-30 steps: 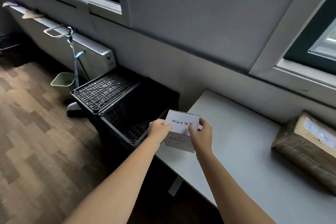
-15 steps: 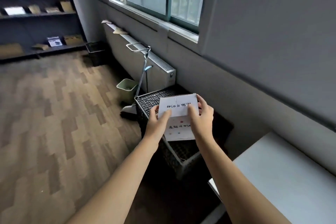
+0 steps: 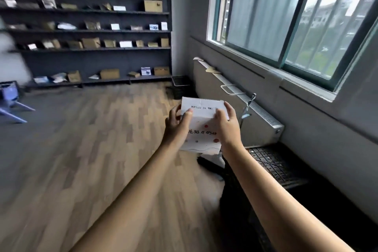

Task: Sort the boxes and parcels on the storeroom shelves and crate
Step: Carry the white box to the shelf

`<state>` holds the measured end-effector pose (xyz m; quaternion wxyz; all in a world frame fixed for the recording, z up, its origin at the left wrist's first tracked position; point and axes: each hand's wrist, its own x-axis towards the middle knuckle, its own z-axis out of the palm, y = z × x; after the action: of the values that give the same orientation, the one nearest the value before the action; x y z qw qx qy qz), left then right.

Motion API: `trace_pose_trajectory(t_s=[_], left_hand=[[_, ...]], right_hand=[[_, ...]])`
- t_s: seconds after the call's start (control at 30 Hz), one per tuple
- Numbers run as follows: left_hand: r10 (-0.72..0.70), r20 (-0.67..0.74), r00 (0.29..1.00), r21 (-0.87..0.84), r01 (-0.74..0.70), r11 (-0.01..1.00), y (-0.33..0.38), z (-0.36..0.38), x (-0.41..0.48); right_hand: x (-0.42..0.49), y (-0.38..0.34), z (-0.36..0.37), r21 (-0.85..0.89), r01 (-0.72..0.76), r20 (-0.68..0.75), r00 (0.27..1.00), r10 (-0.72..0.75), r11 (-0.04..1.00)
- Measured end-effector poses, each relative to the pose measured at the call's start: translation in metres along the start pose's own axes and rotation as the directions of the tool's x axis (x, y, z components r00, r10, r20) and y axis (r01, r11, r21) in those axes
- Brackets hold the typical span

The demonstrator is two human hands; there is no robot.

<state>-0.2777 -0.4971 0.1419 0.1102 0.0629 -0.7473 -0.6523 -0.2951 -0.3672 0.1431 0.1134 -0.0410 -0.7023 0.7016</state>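
Note:
I hold a small white box (image 3: 202, 129) with handwritten black characters and red dots in front of me, at chest height above the wooden floor. My left hand (image 3: 177, 124) grips its left side and my right hand (image 3: 228, 125) grips its right side, thumbs on the top face. A black plastic crate (image 3: 274, 165) stands low at the right, under my right forearm. Dark storeroom shelves (image 3: 92, 49) with several cardboard boxes and parcels line the far wall.
A white radiator (image 3: 241, 108) runs along the right wall below a large window (image 3: 296, 16). A small black bin (image 3: 181, 84) sits in the far corner. A blue stool (image 3: 10, 100) is at the far left. Open wooden floor (image 3: 92, 149) lies between me and the shelves.
The view has swung left, away from the grey table and over the crate, towards the shelves. Both hands have kept hold of the white box throughout.

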Motion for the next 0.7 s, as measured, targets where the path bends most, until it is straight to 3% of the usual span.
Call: trace_pose_trajectory(t_s=[0.27,0.7], left_hand=[[0.028,-0.116,0.993,-0.036,-0.032,0.999,0.012,-0.097,0.1],[0.025,-0.256,0.966,-0.025,-0.032,0.999,0.003,-0.126,0.364]], right_hand=[[0.071,-0.023,0.133,0.005,0.031,0.163,0.986,-0.031,1.0],[0.314,-0.014,0.294,0.026,0.08,0.246,0.966,-0.084,0.996]])
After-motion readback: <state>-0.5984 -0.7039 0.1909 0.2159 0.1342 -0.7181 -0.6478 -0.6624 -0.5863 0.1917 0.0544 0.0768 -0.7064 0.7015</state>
